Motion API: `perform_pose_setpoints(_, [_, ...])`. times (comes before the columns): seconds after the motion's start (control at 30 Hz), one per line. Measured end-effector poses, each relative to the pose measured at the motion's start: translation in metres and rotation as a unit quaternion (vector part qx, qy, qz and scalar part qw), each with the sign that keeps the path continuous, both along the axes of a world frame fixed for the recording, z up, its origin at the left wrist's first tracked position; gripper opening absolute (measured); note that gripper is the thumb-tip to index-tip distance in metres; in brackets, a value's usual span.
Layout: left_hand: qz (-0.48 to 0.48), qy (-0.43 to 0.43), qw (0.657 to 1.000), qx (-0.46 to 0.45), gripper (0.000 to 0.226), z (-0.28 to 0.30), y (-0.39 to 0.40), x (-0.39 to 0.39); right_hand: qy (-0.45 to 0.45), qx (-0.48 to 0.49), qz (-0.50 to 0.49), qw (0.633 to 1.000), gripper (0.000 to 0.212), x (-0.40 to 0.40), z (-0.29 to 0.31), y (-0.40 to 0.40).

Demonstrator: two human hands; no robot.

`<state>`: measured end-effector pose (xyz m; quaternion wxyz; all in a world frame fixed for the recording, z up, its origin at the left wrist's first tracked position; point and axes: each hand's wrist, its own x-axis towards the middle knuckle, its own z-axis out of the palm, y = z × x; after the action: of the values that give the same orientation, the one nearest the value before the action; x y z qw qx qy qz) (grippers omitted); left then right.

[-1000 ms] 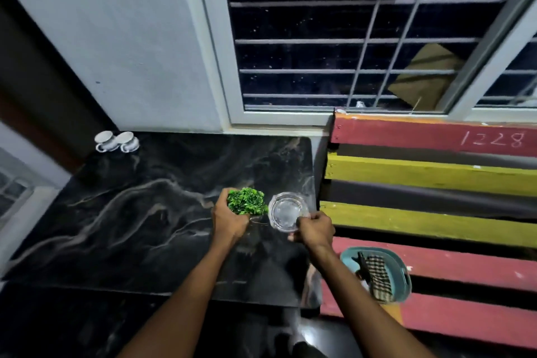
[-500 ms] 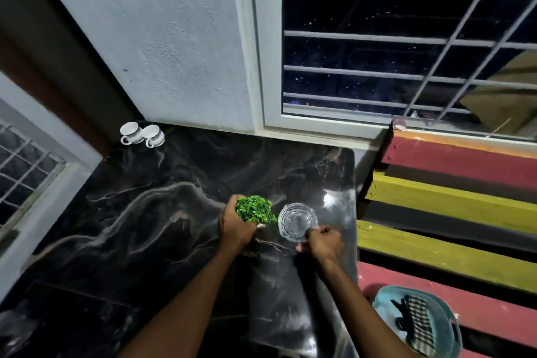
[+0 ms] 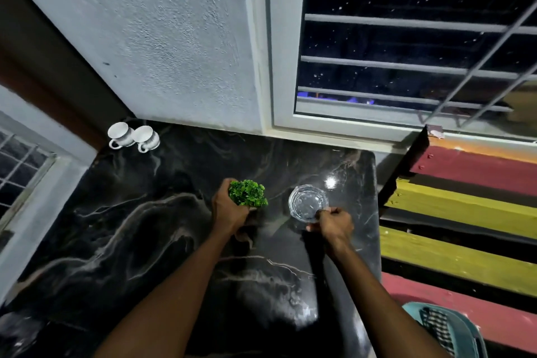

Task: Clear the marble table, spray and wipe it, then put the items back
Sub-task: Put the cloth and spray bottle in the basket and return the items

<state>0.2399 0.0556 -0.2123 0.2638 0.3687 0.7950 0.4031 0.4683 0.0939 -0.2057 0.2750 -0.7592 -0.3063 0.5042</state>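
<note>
The black marble surface [image 3: 139,229] fills the lower left of the frame. At its centre right, the left hand [image 3: 229,209] has its grip wrapped around a small green plant [image 3: 248,193], and the right hand [image 3: 334,225] pinches the near rim of a glass bowl [image 3: 307,203]. Two white cups [image 3: 133,135] stand at the upper left corner.

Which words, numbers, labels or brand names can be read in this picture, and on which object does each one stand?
None can be read.
The two white ceramic cups carry a faint grey pattern, not letters.
The small green plant, the clear glass bowl, the black marble table and the red and yellow wooden bench bear no text.
</note>
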Motion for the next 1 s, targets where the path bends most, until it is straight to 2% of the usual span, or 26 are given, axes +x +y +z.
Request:
perform_pose_setpoints(0.3, [-0.057,0.010,0.998,0.006,0.058,-0.009,0.073,-0.062,0.020,-0.002,-0.100,0.995,0.004,-0.031,-0.012,0.042])
perform_pose_setpoints(0.53, [-0.054,0.020,0.998,0.028,0.050,-0.027,0.110,-0.095,0.043,-0.004,-0.175,0.984,0.007,-0.049,-0.023,0.070])
perform_pose_setpoints(0.7, [-0.059,0.013,0.998,0.029,0.053,-0.044,0.117,-0.102,0.021,-0.007,-0.203,0.979,0.006,-0.048,-0.031,0.087])
perform_pose_setpoints(0.8, [-0.062,0.009,0.998,0.027,0.056,-0.050,0.120,-0.107,-0.001,-0.024,-0.221,0.975,0.019,-0.036,-0.042,0.099])
perform_pose_setpoints(1.0, [-0.083,0.006,0.996,0.025,0.060,-0.057,0.121,-0.116,-0.032,-0.038,-0.213,0.976,0.023,-0.014,-0.054,0.119])
